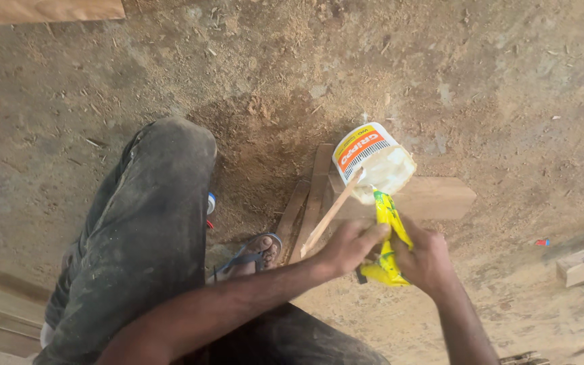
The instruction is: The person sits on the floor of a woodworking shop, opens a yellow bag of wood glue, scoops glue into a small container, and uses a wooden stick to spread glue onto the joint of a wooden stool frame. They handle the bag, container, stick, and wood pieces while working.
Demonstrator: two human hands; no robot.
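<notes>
Both hands meet low in view: the left hand [349, 247] pinches one thin wooden stick [332, 211], its long axis running up-right into one white glue tub [374, 162]. Beside it, the right hand [426, 260] clenches one yellow packet [388, 236] pointing up at the tub, which rests on a wood block [434, 198] on the sawdust floor [495, 88].

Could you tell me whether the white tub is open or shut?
Open: the white tub has no lid on, and whitish paste shows at its mouth.

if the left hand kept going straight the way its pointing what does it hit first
Likely the yellow packet that the left hand already touches; beyond it, the right hand. Depth is unclear.
</notes>
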